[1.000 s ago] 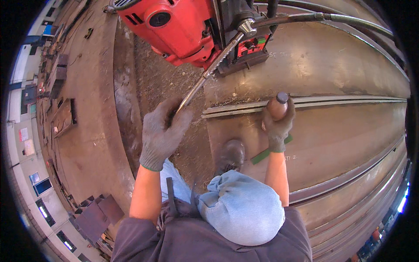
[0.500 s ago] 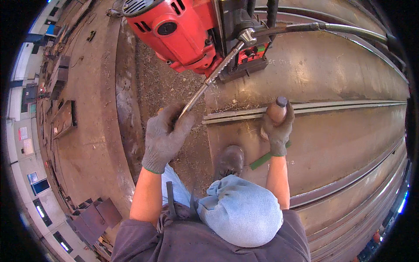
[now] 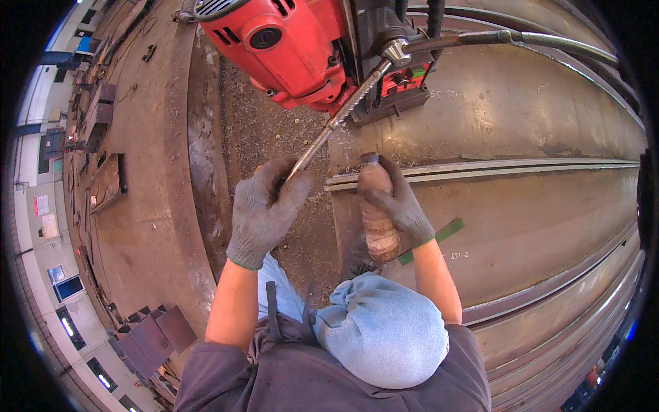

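Head view, looking straight down: the steel plate point(image 3: 535, 226) fills the right half, from one o'clock round to five, rust-brown and curved by the lens, with a raised rail point(image 3: 494, 168) running across it toward three o'clock. A second steel slab point(image 3: 147, 226) lies at nine o'clock, and between the two runs a gritty strip of floor point(image 3: 274, 130) strewn with fine chips.

At twelve o'clock sits the red drill point(image 3: 288, 48), its motor housing tilted toward eleven, its dark base point(image 3: 395, 103) resting on the plate. A hose point(image 3: 542, 41) arcs away from it toward two o'clock. From the drill's hub a long metal lever point(image 3: 336, 123) slants down toward seven o'clock.

At six o'clock the person's bent knee point(image 3: 377, 329), in pale blue cloth, blocks the lower centre.

Left hand point(image 3: 264, 209), in a grey knit glove, is at the middle of the picture, its fingers wrapped tight around the lower end of the lever.

Right hand point(image 3: 398, 202), gloved alike, is just right of centre, near the end of the rail. Its fingers are curled firmly around a bottle point(image 3: 377, 220), brownish and ribbed, held upright with its dark cap pointing to twelve o'clock, toward the drill's base but apart from it.

Smallest, a green strip point(image 3: 443, 237) lies on the plate at four o'clock of the right hand.
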Tool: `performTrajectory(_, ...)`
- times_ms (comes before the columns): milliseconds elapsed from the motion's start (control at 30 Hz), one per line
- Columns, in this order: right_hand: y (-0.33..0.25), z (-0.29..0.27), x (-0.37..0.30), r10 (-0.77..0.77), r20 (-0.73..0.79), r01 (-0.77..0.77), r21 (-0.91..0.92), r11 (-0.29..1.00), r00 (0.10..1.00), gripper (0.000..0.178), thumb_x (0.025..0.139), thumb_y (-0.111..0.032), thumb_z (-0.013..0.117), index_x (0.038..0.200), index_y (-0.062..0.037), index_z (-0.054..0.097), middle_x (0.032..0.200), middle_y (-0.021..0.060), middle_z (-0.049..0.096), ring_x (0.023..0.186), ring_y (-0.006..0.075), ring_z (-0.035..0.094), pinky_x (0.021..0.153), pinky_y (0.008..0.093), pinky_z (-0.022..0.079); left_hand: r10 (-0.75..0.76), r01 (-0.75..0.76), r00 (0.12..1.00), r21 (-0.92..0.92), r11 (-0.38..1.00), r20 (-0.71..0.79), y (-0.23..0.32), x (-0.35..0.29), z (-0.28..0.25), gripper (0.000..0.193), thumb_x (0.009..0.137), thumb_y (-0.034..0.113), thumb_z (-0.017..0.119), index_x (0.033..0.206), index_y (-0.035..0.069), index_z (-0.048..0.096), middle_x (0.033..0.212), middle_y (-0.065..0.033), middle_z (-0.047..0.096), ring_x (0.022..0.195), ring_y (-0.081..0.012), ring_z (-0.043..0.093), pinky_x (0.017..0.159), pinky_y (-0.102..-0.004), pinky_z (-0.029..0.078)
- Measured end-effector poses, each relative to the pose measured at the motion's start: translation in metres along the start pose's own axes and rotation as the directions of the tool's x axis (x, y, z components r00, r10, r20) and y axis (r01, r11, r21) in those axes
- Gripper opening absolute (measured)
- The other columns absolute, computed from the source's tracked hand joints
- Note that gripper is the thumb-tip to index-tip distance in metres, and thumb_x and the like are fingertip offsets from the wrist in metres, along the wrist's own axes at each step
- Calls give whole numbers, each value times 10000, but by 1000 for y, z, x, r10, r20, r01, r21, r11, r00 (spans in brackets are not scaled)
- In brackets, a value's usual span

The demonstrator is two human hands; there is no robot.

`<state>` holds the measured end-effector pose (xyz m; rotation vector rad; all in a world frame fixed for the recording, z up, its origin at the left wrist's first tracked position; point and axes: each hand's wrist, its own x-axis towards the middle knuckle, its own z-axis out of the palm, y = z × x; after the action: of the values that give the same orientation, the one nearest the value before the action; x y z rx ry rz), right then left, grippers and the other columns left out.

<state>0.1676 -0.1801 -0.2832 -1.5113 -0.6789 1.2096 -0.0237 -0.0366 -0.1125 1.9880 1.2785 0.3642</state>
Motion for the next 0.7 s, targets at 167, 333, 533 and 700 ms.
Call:
performTrajectory(167, -21, 13, 10, 125, 55, -131, 131, 983, 991, 839, 919, -365, 702, 1554, 23, 313, 1497, 190, 468, 1353, 241, 474, 1122, 343, 379, -25, 26, 999, -2, 1000, 22, -3, 0, -2, 381, 878, 294, 730, 1106, -10, 702, 920, -221, 722, 865, -330, 743, 753, -387, 560)
performTrajectory(333, -26, 14, 19, 248, 93, -264, 267, 927, 964, 799, 951, -442, 678, 1519, 33, 379, 1473, 156, 504, 1371, 228, 456, 1140, 333, 350, 0, 0, 1000, 16, 1000, 2, -5, 0, -1, 393, 879, 315, 724, 1103, -7, 705, 931, -225, 721, 874, -340, 742, 754, -402, 562)
performTrajectory(533, -20, 14, 22, 247, 76, -258, 222, 940, 966, 798, 927, -440, 700, 1508, 22, 407, 1427, 157, 541, 1327, 218, 493, 1120, 337, 378, 47, -47, 999, 27, 999, 10, -5, 2, -3, 403, 879, 335, 720, 1102, -1, 708, 921, -225, 721, 863, -338, 743, 750, -416, 561)
performTrajectory(700, -16, 11, 7, 76, -120, -69, 54, 996, 990, 828, 849, -333, 791, 1488, 30, 409, 1391, 183, 562, 1277, 238, 545, 1071, 361, 442, 2, -3, 1000, 58, 998, 25, 3, 1, -5, 398, 880, 337, 715, 1101, 5, 709, 908, -227, 718, 875, -338, 743, 757, -407, 558)
